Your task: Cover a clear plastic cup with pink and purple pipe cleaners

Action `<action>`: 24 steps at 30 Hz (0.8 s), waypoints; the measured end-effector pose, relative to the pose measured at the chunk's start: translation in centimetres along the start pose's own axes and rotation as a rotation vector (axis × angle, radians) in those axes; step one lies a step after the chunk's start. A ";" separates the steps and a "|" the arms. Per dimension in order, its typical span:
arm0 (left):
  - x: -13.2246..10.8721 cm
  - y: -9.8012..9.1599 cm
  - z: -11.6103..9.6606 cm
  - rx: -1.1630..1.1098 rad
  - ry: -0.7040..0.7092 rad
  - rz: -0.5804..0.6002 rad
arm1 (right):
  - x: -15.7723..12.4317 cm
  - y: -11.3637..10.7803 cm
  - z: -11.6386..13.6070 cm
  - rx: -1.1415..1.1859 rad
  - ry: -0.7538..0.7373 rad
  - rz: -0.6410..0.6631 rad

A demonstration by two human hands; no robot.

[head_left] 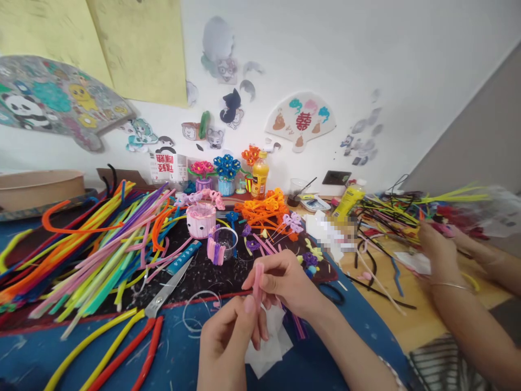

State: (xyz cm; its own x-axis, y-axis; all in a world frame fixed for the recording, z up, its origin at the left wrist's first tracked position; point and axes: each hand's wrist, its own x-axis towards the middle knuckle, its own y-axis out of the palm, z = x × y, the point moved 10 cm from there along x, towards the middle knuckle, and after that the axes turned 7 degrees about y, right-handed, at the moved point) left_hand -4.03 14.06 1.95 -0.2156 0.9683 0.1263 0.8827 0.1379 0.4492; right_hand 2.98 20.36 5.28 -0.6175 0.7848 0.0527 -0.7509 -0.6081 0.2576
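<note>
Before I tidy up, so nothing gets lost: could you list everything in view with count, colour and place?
Fuzzy strip: one, pink, between both hands
Pipe cleaners: many, mixed colours, left and right
Scissors: one, silver blades, front left
Googly-eyed pot: one, pink, centre
Tumbler: one, clear with pink-purple strips, beside pot
Potted flowers: three, pink, blue and orange, back
Loose flowers: several, mostly orange, centre
Bottles: two, yellow, back
Plastic cup: one, clear, back
Fans: two, white and multicoloured, wall
Wall sheets: two, yellow, upper left
Stickers: many, mixed colours, wall
Basin: one, beige, left
Tissue: one, white, under hands
Table cover: one, blue, front
Co-worker's hands: two, right
Left hand: one, lower centre
Right hand: one, lower centre
</note>
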 end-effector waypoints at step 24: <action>-0.3 -2.4 -1.9 0.293 0.106 -0.199 | 0.1 -1.9 -0.1 0.153 0.001 -0.177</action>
State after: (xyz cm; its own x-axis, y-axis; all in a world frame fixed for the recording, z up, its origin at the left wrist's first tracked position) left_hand -6.88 13.00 2.50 -0.4232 0.8918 0.1597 0.8981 0.3897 0.2038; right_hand 4.32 21.58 4.66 -0.4798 0.8774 -0.0071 -0.8033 -0.4360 0.4057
